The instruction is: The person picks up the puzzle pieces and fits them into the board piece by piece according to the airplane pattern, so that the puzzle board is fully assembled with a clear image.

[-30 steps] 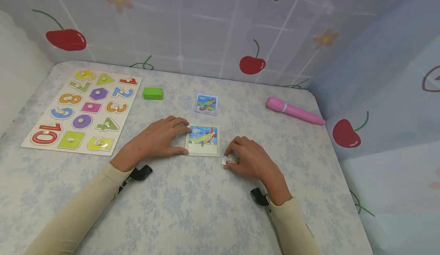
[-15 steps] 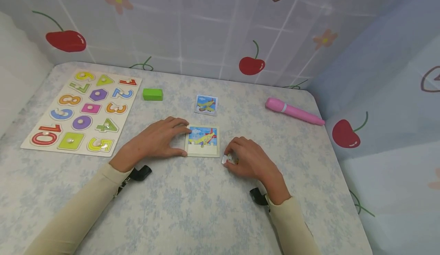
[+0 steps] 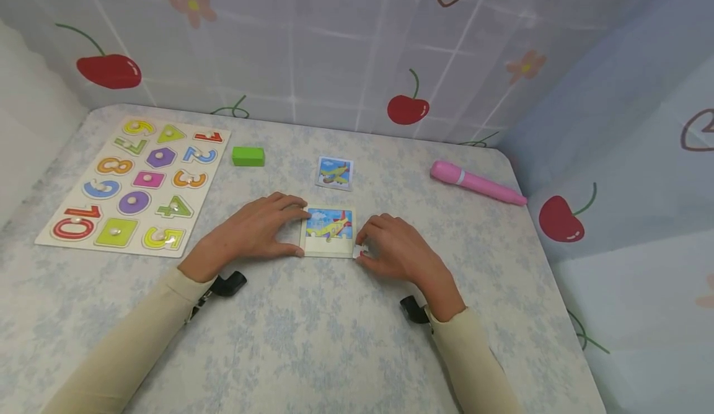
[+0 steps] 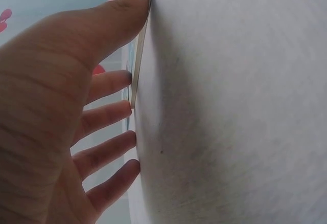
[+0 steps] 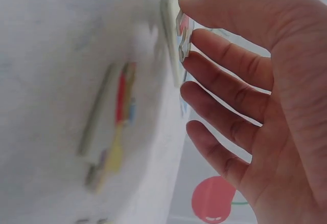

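While the left hand (image 3: 251, 229), fingers spread, touched the square cream puzzle tray (image 3: 329, 255), its upper airplane picture (image 3: 331, 220) assembled but bottom strip (image 3: 323, 247) bare, the right hand (image 3: 398, 246) pinched a small pale-edged jigsaw piece (image 5: 184, 44) by its right edge, with colourful loose pieces (image 5: 114, 155) left on the surface (image 3: 301, 339).

Two hands (image 3: 256, 228) are seen. One puzzle piece (image 5: 185, 42) is held — further pieces (image 5: 116, 155) too blurred to be counted. One puzzle tray (image 3: 329, 250), one picture card (image 3: 334, 173), one green block (image 3: 248, 157), one pink pen (image 3: 480, 183), one number board (image 3: 114, 211) — ten numerals (image 3: 114, 166), five shapes (image 3: 162, 157) borne.
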The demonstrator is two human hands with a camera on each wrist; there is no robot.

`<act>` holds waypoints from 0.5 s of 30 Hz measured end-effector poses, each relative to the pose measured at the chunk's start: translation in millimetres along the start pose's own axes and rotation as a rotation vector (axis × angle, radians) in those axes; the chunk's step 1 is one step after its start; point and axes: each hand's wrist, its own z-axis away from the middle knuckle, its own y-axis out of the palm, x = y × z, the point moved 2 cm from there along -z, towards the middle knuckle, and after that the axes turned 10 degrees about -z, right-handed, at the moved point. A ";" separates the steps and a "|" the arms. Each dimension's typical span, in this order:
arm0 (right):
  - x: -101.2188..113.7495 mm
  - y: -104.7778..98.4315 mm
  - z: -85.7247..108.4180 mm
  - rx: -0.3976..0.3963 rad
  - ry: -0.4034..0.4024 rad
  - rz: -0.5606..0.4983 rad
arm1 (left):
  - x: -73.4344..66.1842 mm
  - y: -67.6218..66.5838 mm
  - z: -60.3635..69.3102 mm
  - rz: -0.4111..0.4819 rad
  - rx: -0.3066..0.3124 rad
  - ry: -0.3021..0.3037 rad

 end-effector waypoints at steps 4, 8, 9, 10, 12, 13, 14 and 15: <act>4.6 -2.7 -6.8 -0.001 -0.019 -0.004 | -0.9 -0.3 0.6 0.002 0.001 -0.003; 9.5 -3.6 -13.3 0.003 -0.029 -0.015 | -1.9 -2.0 0.6 0.005 0.002 -0.005; 10.7 -3.7 -14.8 0.004 -0.031 -0.016 | -1.9 -2.2 0.5 0.005 0.002 -0.005; 11.9 -3.7 -16.2 0.005 -0.035 -0.017 | -1.7 -2.0 0.4 0.001 0.003 -0.004; 14.2 -3.4 -19.3 0.006 -0.042 -0.013 | -1.1 -2.0 0.2 -0.003 0.004 -0.003; 15.3 -3.1 -20.6 0.006 -0.046 -0.010 | -0.9 -1.6 0.1 -0.004 0.005 -0.002; 16.0 -2.6 -21.9 0.007 -0.051 -0.005 | -0.6 -1.2 0.1 -0.003 0.005 0.000; 16.9 -2.1 -23.2 0.006 -0.057 -0.003 | -0.1 -0.6 0.2 -0.004 0.003 0.002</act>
